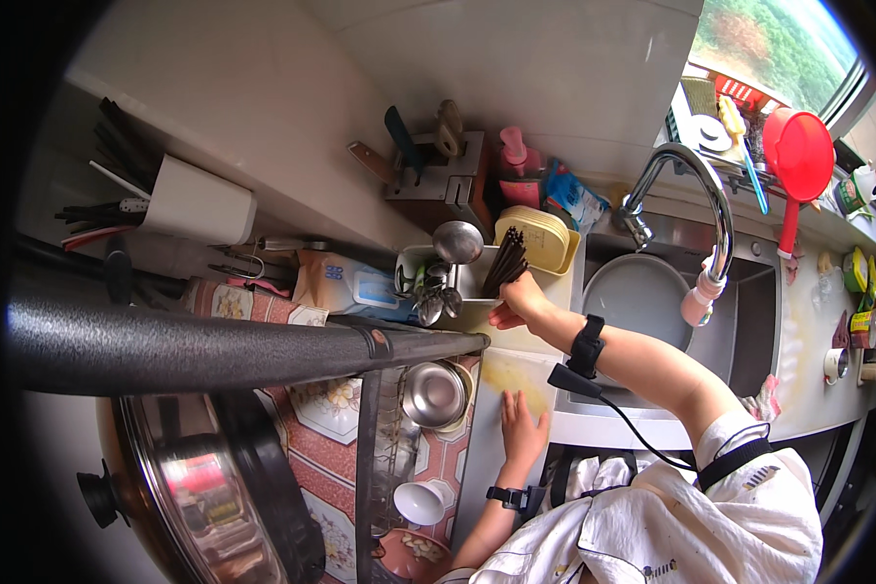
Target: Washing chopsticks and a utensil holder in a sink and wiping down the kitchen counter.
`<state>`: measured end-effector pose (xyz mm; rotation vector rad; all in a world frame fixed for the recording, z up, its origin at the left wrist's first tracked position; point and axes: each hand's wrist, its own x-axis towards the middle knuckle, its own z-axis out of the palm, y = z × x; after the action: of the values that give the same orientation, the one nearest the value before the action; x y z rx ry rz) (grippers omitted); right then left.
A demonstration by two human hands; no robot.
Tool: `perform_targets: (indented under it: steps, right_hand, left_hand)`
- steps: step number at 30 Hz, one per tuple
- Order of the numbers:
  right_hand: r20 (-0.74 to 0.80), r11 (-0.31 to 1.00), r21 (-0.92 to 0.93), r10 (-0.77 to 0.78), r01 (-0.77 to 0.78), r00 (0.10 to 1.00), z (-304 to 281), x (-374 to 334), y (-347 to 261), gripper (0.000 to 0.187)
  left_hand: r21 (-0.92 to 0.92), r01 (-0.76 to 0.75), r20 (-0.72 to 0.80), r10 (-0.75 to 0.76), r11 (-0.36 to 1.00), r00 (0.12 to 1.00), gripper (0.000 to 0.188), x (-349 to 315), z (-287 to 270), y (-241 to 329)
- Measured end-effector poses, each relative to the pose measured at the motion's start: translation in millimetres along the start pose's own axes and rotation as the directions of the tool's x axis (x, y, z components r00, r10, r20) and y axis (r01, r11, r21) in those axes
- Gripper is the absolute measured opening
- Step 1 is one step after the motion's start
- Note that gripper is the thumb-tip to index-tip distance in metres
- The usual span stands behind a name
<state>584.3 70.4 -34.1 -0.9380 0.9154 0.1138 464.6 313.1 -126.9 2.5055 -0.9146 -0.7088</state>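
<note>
My right hand (517,303) grips a bundle of dark chopsticks (506,261), their tips fanned upward beside a white cutlery holder (475,283) that stands on the counter and holds spoons and a ladle (456,241). My left hand (522,425) lies flat, fingers spread, on a pale cutting board (509,374) at the counter's front edge. Both wrists wear black bands; a cable runs from the right one.
A sink (740,331) with a round grey basin (633,292) and curved tap (706,200) lies to the right. A knife block (438,173) stands at the wall. A dish rack (399,428) with steel bowl (434,393) sits left; a big pot lid (200,487) lower left.
</note>
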Motion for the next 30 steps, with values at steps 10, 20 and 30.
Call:
perform_targets:
  steps: [10, 20, 30]
  right_hand:
    - [0.079, 0.831, -0.542, -0.097, 0.125, 0.992, -18.5, 8.9, -51.5, 0.028]
    - [0.213, 0.618, -0.742, -0.154, 0.262, 0.965, -11.2, 33.3, -85.4, 0.028]
    - [0.191, 0.512, -0.789, -0.322, 0.341, 0.927, -8.1, 37.0, -72.7, 0.024]
  left_hand:
    - [0.128, -0.031, 0.069, 0.022, 0.991, 0.997, 0.083, -9.5, -8.8, 2.3]
    - [0.131, -0.032, 0.154, 0.012, 0.991, 0.988, 0.086, -7.1, -13.9, 2.5]
    - [0.143, -0.032, 0.156, 0.009, 0.989, 0.988, 0.089, -5.8, -19.0, 9.3]
